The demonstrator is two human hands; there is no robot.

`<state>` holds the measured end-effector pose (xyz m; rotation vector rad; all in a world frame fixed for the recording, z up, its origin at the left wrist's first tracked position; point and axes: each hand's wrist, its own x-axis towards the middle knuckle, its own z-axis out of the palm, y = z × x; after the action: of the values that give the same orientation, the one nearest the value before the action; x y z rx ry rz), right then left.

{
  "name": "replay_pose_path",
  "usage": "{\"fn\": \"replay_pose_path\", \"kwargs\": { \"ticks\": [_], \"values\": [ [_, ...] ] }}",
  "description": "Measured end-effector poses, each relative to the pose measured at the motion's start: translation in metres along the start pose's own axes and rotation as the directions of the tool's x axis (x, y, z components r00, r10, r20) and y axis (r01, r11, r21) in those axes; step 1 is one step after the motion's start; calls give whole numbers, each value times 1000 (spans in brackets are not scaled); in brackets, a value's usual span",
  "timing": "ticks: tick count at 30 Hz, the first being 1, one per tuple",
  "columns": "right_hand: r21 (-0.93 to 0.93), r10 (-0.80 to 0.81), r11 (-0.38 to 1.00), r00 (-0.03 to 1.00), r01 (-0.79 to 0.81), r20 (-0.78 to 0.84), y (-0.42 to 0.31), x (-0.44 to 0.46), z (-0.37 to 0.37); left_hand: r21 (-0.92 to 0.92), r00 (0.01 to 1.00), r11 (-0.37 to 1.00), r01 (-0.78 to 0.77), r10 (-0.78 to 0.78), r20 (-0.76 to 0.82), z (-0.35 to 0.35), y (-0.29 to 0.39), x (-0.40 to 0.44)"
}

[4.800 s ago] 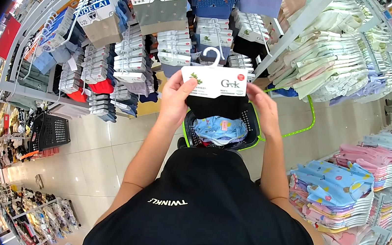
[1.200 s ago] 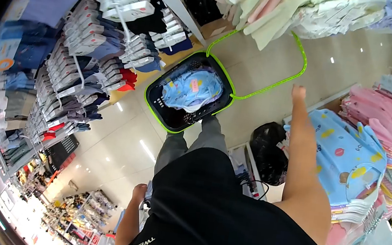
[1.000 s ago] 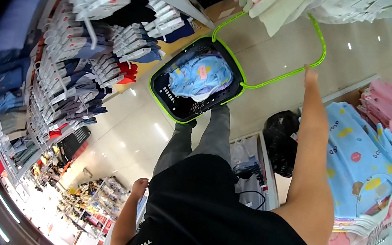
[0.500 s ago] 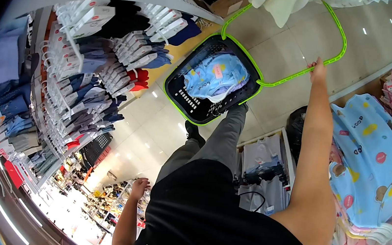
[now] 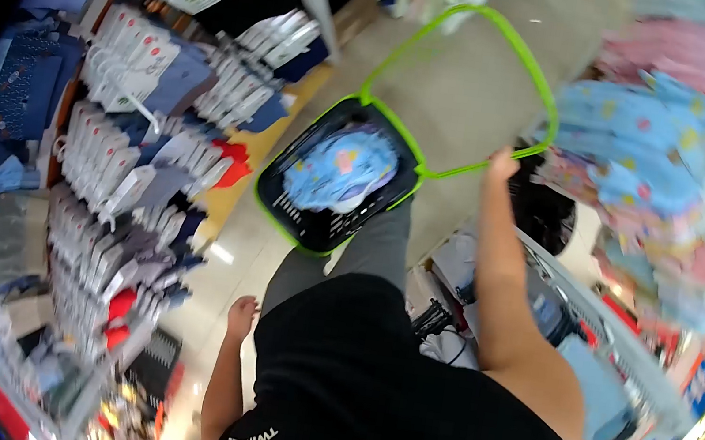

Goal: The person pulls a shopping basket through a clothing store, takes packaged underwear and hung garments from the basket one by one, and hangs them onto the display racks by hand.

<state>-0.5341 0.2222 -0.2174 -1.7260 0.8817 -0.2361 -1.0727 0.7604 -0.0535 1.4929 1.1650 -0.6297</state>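
Note:
My right hand point(image 5: 502, 163) is closed around the bright green handle point(image 5: 552, 113) of a black shopping basket point(image 5: 273, 183). The basket has a green rim and slotted sides, and it is just in front of my legs. Inside lies a bundle of light blue printed clothing point(image 5: 337, 169) with yellow patches and a pinkish tag. My left hand point(image 5: 243, 317) hangs by my side near my thigh, holding nothing, its fingers loosely apart.
Hooks of carded socks or small garments point(image 5: 129, 57) line a rack on the left. Blue printed clothes point(image 5: 640, 133) hang at the right, with a black plastic bag point(image 5: 543, 211) below them. A low white-railed bin point(image 5: 607, 316) stands beside my right arm. Pale garments hang at the top.
The view has turned and shifted forward along the aisle. The basket, still held by its handle, now appears closer to my body, and my right arm is lower and nearer. The picture is blurrier.

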Motion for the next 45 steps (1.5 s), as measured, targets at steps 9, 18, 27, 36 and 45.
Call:
{"fn": "replay_pose_path", "kwargs": {
  "ticks": [9,18,27,36,45],
  "values": [
    [-95,-438,875,860,475,261,-1,-286,-80,66,963,962,-264,259,74,-82,-38,71],
    [-286,-233,911,944,296,235,35,-369,-174,82,910,940,-332,296,289,-44,30,109],
    [-256,-107,962,994,99,-18,74,-437,-220,-43,375,674,-737,461,804,168,163,-6],
    [-108,-225,968,974,225,12,98,-519,-242,129,270,560,-819,177,947,274,155,-138],
    [-208,-151,960,971,189,185,135,-528,-221,26,249,798,-603,158,956,276,141,-124]
  ]
}}
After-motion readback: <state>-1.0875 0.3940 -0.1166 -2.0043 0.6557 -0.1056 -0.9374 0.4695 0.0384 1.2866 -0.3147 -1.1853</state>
